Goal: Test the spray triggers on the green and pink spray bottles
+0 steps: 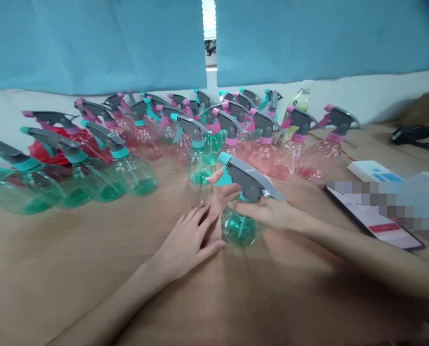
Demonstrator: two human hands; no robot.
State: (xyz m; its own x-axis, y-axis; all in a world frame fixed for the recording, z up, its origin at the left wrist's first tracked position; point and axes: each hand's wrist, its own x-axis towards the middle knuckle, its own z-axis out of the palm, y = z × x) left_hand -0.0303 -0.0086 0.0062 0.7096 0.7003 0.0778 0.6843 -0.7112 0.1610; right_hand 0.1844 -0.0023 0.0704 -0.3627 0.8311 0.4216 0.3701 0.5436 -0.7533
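A green spray bottle (240, 229) with a grey and turquoise spray head stands upright on the table in front of me. My right hand (263, 211) is closed round its neck, just under the trigger head, and some fingers reach out past its left side. Left of the bottle, my left hand (190, 235) rests on the tabletop with its fingers apart, holding nothing. Its fingertips come close to the fingers of my right hand; whether they touch I cannot tell. Just behind stands another green spray bottle (199, 166).
Several green spray bottles (109, 190) line the left side, with red cloth behind them. Pink spray bottles (318, 158) and others crowd the back. At right lie a phone (383, 228), a white box (371, 169) and dark glasses (416, 137). A blue curtain (91, 43) hangs behind.
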